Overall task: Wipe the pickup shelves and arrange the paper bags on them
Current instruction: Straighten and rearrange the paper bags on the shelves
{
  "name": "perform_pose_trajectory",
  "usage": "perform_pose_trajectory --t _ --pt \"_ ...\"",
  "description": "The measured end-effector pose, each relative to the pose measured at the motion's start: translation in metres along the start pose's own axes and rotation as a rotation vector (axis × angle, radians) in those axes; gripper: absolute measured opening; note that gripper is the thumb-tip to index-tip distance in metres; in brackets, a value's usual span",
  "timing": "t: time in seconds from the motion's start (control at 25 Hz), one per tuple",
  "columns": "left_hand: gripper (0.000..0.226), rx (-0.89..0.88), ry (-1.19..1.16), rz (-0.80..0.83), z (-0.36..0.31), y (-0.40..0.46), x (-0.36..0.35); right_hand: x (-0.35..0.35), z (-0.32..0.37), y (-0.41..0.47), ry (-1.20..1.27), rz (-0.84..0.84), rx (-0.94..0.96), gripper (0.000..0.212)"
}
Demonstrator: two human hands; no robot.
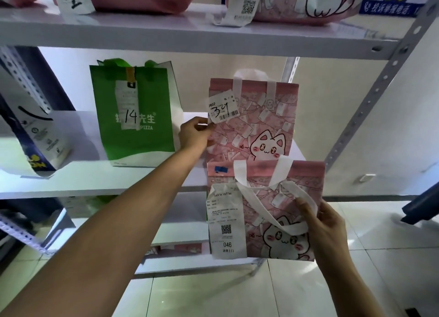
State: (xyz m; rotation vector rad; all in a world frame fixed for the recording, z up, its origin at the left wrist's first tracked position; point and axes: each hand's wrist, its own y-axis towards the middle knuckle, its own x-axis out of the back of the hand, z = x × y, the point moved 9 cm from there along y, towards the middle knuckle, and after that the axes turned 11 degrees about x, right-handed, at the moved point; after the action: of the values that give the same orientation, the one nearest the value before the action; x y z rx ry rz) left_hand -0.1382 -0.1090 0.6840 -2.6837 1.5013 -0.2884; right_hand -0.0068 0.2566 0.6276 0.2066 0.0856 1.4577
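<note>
Head view shows my left hand (194,133) pinching the left edge of the pink cat bag (256,121) standing on the middle shelf (78,181) beside a green pizza bag (135,117), while my right hand (325,224) grips the white handle (251,197) of a second pink cat bag (266,212) held just in front of the shelf.

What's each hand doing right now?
Left hand: pinching the left edge of the pink cat-print bag on the shelf.
Right hand: gripping the second pink cat-print bag's white handle.
</note>
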Motion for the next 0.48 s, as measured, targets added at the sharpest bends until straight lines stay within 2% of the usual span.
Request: perform_pose_trajectory --t 0.12,0.32,0.48 --pt "0.032 -0.036 0.032 0.046 0.002 -0.012 0.008 -0.007 -0.007 0.004 0.022 0.037 -0.015 0.023" --pt "0.022 -0.112 0.015 0.017 0.037 -0.073 0.066 -0.027 -0.023 0.007 0.077 0.090 -0.033 0.023" --pt "0.025 0.008 -0.052 -0.052 0.113 -0.142 0.111 -0.064 -0.036 -0.001 0.095 0.153 -0.065 0.025"
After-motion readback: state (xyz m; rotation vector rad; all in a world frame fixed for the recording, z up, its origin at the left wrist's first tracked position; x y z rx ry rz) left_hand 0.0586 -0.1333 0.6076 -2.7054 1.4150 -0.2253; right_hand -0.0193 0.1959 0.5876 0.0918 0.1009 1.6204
